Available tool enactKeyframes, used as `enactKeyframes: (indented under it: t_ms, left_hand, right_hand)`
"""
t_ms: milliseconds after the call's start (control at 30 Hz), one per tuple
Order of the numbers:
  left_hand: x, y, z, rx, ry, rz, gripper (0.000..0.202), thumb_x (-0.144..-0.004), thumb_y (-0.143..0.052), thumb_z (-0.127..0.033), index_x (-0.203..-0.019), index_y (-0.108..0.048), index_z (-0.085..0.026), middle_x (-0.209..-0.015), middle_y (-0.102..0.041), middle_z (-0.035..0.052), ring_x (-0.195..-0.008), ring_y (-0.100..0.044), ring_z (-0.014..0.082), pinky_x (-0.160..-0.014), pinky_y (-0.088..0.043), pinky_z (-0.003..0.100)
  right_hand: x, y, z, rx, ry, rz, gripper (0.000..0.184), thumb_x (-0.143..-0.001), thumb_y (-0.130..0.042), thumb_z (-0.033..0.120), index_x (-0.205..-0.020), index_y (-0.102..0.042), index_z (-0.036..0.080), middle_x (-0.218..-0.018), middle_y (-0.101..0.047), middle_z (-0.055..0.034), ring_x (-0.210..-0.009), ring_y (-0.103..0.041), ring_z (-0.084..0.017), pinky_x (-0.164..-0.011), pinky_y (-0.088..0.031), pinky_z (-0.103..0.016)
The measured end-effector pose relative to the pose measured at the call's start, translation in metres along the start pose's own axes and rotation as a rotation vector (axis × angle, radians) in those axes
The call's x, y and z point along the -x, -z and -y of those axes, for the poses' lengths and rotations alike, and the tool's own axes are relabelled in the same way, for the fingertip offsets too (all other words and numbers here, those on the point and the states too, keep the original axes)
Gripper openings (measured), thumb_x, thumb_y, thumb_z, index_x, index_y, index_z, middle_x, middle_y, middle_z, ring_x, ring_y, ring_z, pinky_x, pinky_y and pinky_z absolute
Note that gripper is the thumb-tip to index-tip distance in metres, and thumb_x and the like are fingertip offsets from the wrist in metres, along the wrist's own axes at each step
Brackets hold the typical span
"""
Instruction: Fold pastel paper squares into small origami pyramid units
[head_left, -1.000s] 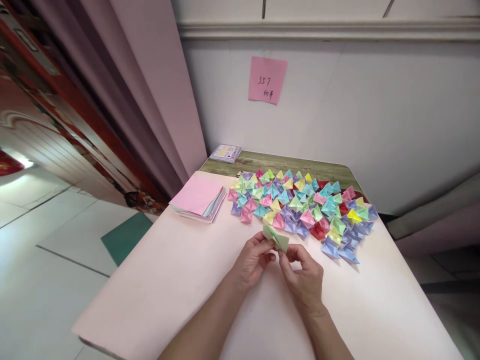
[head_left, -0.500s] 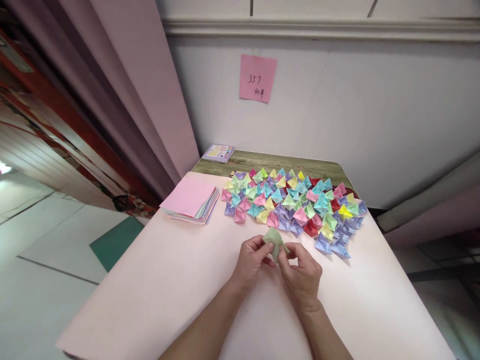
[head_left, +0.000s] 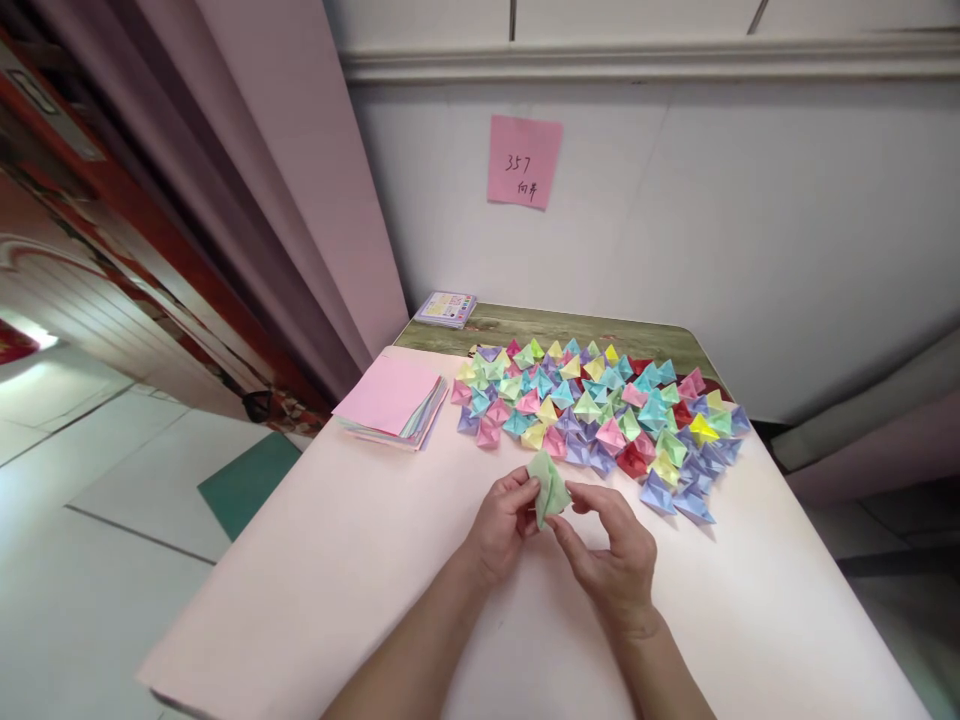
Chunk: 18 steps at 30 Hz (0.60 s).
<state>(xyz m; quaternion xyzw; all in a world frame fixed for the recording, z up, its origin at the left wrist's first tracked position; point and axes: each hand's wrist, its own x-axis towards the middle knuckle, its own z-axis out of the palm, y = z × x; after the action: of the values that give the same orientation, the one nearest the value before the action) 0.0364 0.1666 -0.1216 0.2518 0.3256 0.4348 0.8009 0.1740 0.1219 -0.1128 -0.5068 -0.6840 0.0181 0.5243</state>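
Note:
A pale green folded paper piece [head_left: 547, 487] is pinched between both of my hands just above the pink table sheet [head_left: 360, 560]. My left hand [head_left: 504, 522] grips its left side with thumb and fingers closed. My right hand [head_left: 611, 555] holds its right edge with curled fingers. Just beyond them lies a spread of several folded paper shapes [head_left: 600, 415] in pink, blue, green, yellow, purple and red.
A stack of square coloured paper [head_left: 392, 397], pink on top, lies at the table's left. A small paper pack [head_left: 448, 308] sits on the wooden tabletop [head_left: 645, 340] by the wall. A pink note [head_left: 523, 161] hangs on the wall. A curtain [head_left: 300, 180] hangs at the left.
The green piece has been turned and reshaped between my fingers. My right hand has shifted slightly right and lower. The view has swayed a little.

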Motion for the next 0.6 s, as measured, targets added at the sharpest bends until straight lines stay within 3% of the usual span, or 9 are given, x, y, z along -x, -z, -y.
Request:
enactKeyframes:
  t_ms: [267, 467, 600]
  left_hand:
    - [0.0007, -0.0038, -0.0008, -0.045, -0.1, 0.0, 0.022, -0.077, -0.071, -0.033, -0.083, -0.063, -0.014, -0.07, -0.054, -0.0008, -0.062, -0.046, 0.0093, -0.061, -0.037, 0.02]
    - [0.002, -0.0039, -0.0017, -0.236, -0.255, -0.042, 0.023, -0.082, -0.067, -0.035, -0.076, -0.056, -0.016, -0.067, -0.047, -0.0032, -0.06, -0.039, 0.0091, -0.059, -0.034, 0.02]
    - [0.0031, -0.0052, -0.0028, -0.272, -0.277, -0.049, 0.024, -0.083, -0.064, -0.037, -0.076, -0.055, -0.016, -0.066, -0.046, -0.0037, -0.058, -0.038, 0.0087, -0.056, -0.034, 0.02]
  right_hand:
    - [0.0043, -0.0026, -0.0052, 0.133, 0.101, -0.03, 0.034, -0.079, -0.075, 0.026, -0.111, -0.061, 0.024, -0.089, -0.071, -0.005, -0.079, -0.068, -0.02, -0.07, -0.056, -0.032]
    - [0.0051, -0.0036, -0.0082, 0.253, 0.139, -0.056, 0.025, -0.08, -0.075, 0.027, -0.102, -0.064, 0.026, -0.095, -0.07, -0.0065, -0.08, -0.069, -0.02, -0.07, -0.055, -0.031]
    - [0.004, -0.0022, -0.0071, 0.332, 0.173, -0.04, 0.024, -0.08, -0.075, 0.027, -0.102, -0.065, 0.025, -0.101, -0.07, -0.0071, -0.082, -0.07, -0.021, -0.073, -0.054, -0.031]
